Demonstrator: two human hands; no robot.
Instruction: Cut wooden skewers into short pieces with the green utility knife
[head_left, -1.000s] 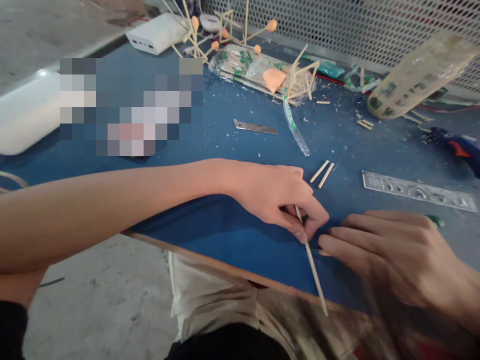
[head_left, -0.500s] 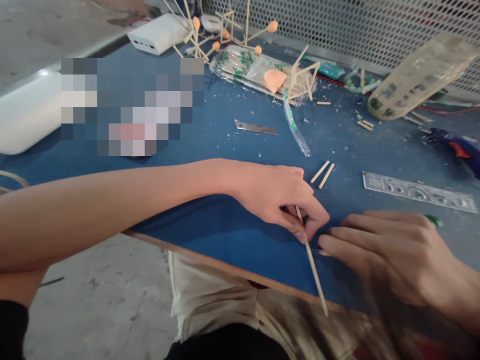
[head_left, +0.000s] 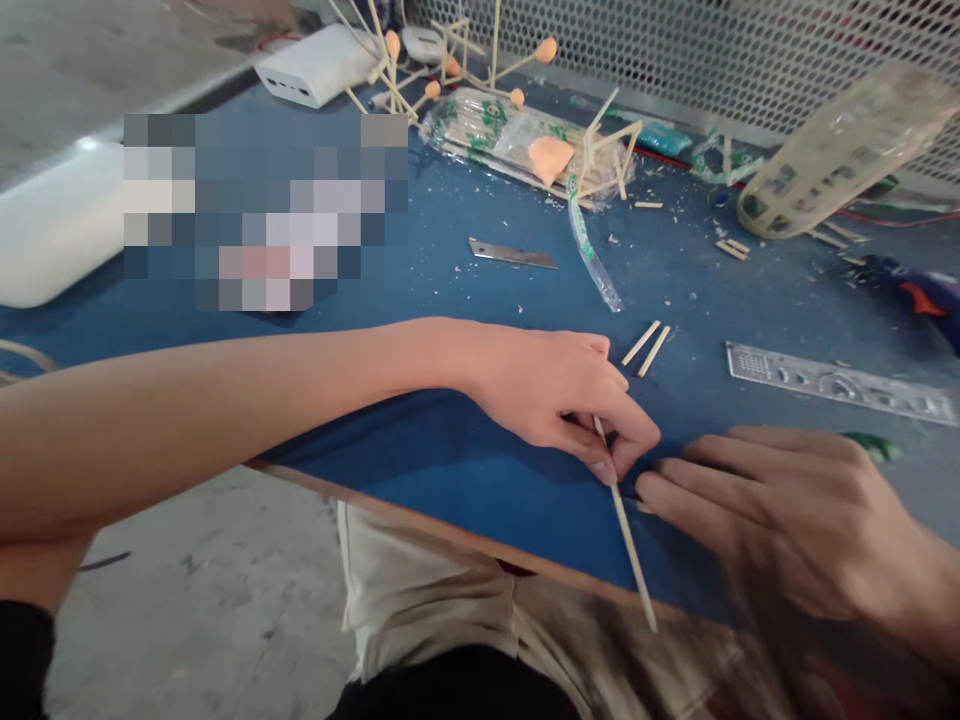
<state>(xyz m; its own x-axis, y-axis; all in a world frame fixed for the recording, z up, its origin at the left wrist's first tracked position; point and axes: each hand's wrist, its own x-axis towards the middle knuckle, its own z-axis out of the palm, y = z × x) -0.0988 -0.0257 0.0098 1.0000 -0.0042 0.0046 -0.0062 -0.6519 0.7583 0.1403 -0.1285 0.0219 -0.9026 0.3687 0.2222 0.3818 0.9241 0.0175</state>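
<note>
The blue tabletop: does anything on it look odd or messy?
Yes: a bare blade, without a handle, lies loose beyond the left hand, odd for something probably sharp. Short stick pieces and pale crumbs are also scattered near the plastic packet, so it looks untidy.

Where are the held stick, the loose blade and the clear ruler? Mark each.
Held stick (head_left: 634,559), head view: middle of its exposed length.
Loose blade (head_left: 514,254), head view: middle of its flat face.
Clear ruler (head_left: 856,392), head view: middle of its strip.
</note>
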